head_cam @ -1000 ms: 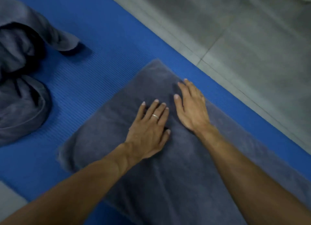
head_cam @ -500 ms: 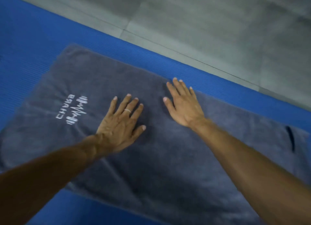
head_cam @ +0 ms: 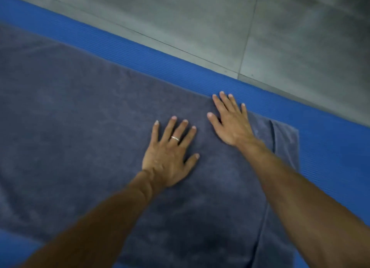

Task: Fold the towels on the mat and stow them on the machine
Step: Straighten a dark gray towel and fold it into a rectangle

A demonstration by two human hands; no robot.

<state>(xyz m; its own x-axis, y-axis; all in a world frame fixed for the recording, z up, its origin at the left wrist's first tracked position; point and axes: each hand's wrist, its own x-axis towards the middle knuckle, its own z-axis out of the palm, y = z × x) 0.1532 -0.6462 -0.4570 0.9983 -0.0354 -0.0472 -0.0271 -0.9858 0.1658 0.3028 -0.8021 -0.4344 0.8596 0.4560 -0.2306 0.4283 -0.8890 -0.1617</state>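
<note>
Legible text, labels, brands, numbers, signs: none. The grey towel (head_cam: pixel 84 131) presents plain pile with no print or tag in view. The blue mat (head_cam: pixel 200 67) shows ribbing only. The grey floor (head_cam: pixel 200 17) carries tile joints, no markings. The ring (head_cam: pixel 175 138) is a plain band; any engraving is too small to tell.

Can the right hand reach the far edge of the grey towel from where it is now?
Probably yes. The right hand lies flat on the grey towel, its fingertips already at the far edge beside the blue mat; nothing lies between.
</note>
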